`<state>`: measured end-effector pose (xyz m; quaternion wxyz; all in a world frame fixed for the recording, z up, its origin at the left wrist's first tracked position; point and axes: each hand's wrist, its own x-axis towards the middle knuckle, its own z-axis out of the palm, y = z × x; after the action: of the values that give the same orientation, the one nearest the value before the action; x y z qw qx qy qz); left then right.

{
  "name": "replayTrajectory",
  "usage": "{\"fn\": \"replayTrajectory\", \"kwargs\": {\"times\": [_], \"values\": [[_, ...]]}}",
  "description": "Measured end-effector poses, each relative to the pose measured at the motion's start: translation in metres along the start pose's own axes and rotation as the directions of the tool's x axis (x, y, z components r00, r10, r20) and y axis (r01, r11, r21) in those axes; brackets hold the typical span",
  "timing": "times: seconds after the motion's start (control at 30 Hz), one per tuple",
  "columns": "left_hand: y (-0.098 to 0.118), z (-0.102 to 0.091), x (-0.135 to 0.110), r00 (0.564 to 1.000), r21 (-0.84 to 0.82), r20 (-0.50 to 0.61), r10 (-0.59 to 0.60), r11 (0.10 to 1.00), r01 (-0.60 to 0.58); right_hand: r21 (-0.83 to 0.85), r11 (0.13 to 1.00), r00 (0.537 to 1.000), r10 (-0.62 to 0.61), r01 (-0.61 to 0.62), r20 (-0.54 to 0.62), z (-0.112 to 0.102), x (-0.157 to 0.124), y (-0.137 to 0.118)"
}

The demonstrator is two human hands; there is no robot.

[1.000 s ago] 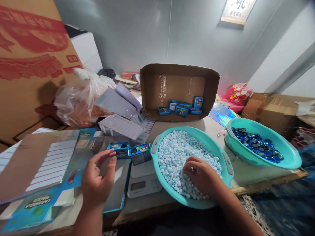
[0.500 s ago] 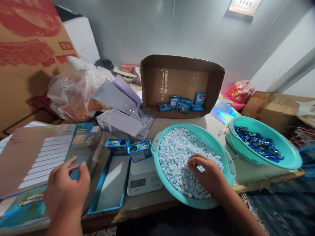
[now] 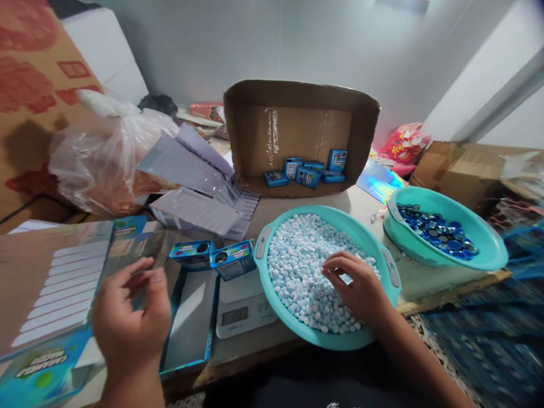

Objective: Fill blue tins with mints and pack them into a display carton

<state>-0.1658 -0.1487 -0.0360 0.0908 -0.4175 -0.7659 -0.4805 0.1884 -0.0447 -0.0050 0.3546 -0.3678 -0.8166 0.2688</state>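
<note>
My right hand [image 3: 357,286] is over the turquoise basin [image 3: 308,341], which is filled with small white and pale blue candies [image 3: 297,272]. Its fingers curl down to the candies with thumb and fingertips close together; what they pinch, if anything, is hidden. To the left, my left hand [image 3: 132,311] hovers beside an open blue-edged tray box [image 3: 191,323], fingers half curled, thumb apart, nothing between them. Two small blue candy boxes [image 3: 192,255] with round holes stand at the tray's far end, the right one [image 3: 233,260] by a white digital scale [image 3: 244,317].
Behind the basin, a cardboard box [image 3: 255,130] on its side holds several small blue boxes [image 3: 309,176]. A second turquoise basin [image 3: 488,243] with blue round lids [image 3: 450,238] stands right. Left are printed cardboard sheets [image 3: 55,362], folded carton pieces [image 3: 195,209] and a plastic bag [image 3: 106,153].
My left hand has moved right, toward the tray box. My right hand stays at the candies, its pose nearly the same. The whole view has shifted slightly.
</note>
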Motion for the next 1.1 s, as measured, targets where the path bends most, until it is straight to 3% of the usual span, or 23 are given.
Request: {"fn": "replayTrajectory", "kwargs": {"times": [0.07, 0.13, 0.2, 0.37, 0.5, 0.6, 0.67, 0.73, 0.83, 0.97, 1.03, 1.1], "values": [[0.013, 0.009, -0.002, 0.979, -0.051, 0.199, 0.038, 0.998, -0.029, 0.007, 1.0, 1.0, 0.014, -0.014, 0.006, 0.0, 0.0, 0.001], [0.023, 0.018, -0.004, 0.907, -0.022, 0.421, 0.03, 0.999, -0.023, 0.011, 1.0, 1.0, 0.016, -0.016, 0.014, -0.001, -0.001, 0.001], [0.029, 0.027, -0.006, 0.86, 0.032, 0.51, 0.004, 0.999, -0.023, 0.013, 1.0, 0.999, 0.02, -0.021, 0.026, -0.002, 0.0, 0.001], [0.037, 0.038, -0.003, 0.884, 0.033, 0.466, 0.029, 0.998, -0.05, 0.026, 0.999, 0.998, 0.042, -0.044, 0.051, -0.003, -0.001, 0.002], [0.065, 0.027, 0.005, 0.969, -0.074, 0.204, 0.137, 0.989, -0.125, 0.049, 0.997, 0.998, 0.062, -0.061, -0.015, 0.0, -0.004, 0.001], [0.104, 0.021, 0.003, 0.998, -0.316, 0.056, -0.013, 0.948, 0.03, 0.15, 0.984, 0.991, 0.111, -0.098, -0.078, 0.005, -0.002, -0.004], [0.13, 0.028, -0.004, 0.981, -0.524, 0.137, -0.14, 0.83, 0.192, 0.285, 0.953, 0.992, 0.117, -0.099, -0.046, 0.006, 0.003, -0.009], [0.15, 0.046, -0.014, 0.908, -0.641, 0.383, -0.171, 0.658, 0.395, 0.405, 0.91, 0.996, 0.094, -0.082, -0.008, 0.003, 0.009, -0.014], [0.174, 0.079, -0.024, 0.679, -0.611, 0.73, -0.07, 0.376, 0.696, 0.394, 0.919, 0.993, 0.07, -0.026, -0.097, -0.005, 0.016, -0.017], [0.195, 0.109, -0.019, 0.374, -0.373, 0.927, 0.011, -0.05, 0.926, 0.363, 0.932, 0.931, 0.146, -0.016, -0.333, -0.011, 0.014, -0.01], [0.198, 0.114, -0.016, 0.254, -0.253, 0.967, -0.003, -0.108, 0.961, 0.456, 0.89, 0.92, 0.191, -0.015, -0.343, -0.01, 0.011, -0.006], [0.195, 0.115, -0.019, 0.217, -0.219, 0.976, -0.025, -0.076, 0.973, 0.504, 0.864, 0.928, 0.181, 0.007, -0.325, -0.009, 0.008, -0.004]]}}
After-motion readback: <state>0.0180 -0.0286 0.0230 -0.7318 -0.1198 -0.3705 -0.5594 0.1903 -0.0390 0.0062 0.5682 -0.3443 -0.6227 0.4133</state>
